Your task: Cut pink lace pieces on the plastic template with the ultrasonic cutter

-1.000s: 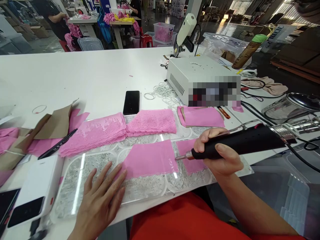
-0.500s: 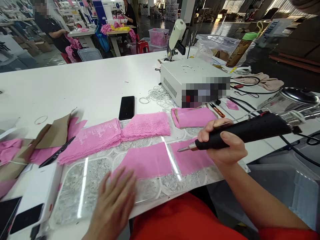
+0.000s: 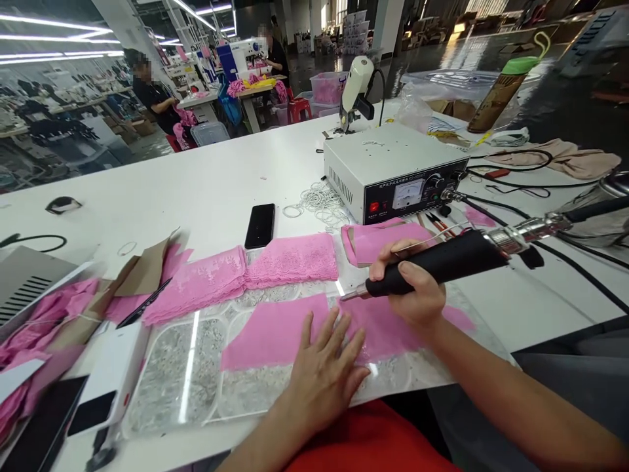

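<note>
My left hand lies flat with its fingers spread, across the facing edges of two pink fabric pieces. One is the left fabric piece with a slanted side; the other is the right fabric piece. My right hand is wrapped round a black-handled corded ultrasonic hand tool. Its narrow metal tip points left, close to the upper corner of the right piece; whether it touches I cannot tell. Under the fabric is a clear patterned mat.
Behind lie pink lace stacks, a phone, folded pink fabric and a control box with cables. White cord lies beside it. A white box and brown card are at left. Co-workers sit farther back.
My left hand has moved right onto the fabric. My right hand has brought the tool's tip slightly left, near the pieces' facing edges. The right piece now sits closer to the left one.
</note>
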`<state>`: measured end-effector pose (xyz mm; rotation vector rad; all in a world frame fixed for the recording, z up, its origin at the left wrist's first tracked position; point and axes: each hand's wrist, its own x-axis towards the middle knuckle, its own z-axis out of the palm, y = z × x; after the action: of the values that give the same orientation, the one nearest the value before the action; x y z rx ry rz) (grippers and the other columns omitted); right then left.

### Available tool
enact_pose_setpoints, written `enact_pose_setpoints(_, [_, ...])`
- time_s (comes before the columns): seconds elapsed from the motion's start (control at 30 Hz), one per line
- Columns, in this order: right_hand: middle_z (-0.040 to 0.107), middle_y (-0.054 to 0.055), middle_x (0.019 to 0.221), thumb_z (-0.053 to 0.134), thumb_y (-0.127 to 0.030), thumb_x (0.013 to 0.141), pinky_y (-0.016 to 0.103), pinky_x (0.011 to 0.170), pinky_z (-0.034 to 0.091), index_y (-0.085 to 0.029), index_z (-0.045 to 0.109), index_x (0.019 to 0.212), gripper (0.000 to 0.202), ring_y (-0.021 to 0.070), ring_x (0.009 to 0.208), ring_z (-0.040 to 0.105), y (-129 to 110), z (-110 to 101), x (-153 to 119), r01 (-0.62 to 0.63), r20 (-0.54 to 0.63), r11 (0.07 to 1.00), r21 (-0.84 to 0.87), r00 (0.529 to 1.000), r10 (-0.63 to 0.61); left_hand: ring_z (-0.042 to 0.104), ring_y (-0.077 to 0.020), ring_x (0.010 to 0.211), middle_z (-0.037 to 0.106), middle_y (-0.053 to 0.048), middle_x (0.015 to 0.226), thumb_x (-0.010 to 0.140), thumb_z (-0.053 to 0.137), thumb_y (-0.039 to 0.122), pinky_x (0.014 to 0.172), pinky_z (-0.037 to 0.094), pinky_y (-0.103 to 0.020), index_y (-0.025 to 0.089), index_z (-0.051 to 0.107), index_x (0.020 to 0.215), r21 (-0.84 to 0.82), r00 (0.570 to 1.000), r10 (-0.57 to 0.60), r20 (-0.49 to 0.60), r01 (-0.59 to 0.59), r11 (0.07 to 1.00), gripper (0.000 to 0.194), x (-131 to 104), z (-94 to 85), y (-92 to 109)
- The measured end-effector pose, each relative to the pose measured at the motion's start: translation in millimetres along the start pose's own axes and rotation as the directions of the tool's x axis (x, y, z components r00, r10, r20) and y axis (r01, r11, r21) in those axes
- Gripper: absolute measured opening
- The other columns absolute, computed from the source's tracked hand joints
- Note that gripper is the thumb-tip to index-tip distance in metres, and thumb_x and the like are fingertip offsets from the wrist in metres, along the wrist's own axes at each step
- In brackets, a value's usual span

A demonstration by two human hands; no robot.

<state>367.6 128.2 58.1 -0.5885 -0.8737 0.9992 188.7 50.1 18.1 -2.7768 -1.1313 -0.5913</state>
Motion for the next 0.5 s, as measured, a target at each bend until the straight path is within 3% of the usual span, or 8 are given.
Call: enact_pose_setpoints(0.5, [0.058,-0.002,0.081,0.062,-0.026,0.075,0.03,0.055,0.051,-0.023,0.058,0.088,0.013,0.0118,0.056,0.06,5.8,-0.3,0.9,0.013,0.032,1.0,0.017,0.999,-0.014,0.037,-0.0294,0.139,0.053,-0.007,0.141,0.098,0.046,0.039,0.117,0.012,-0.054,0.022,0.053,0.133,-0.03,1.0,-0.009,0.012,0.01,1.0,0.04,-2.9,3.3,-1.4])
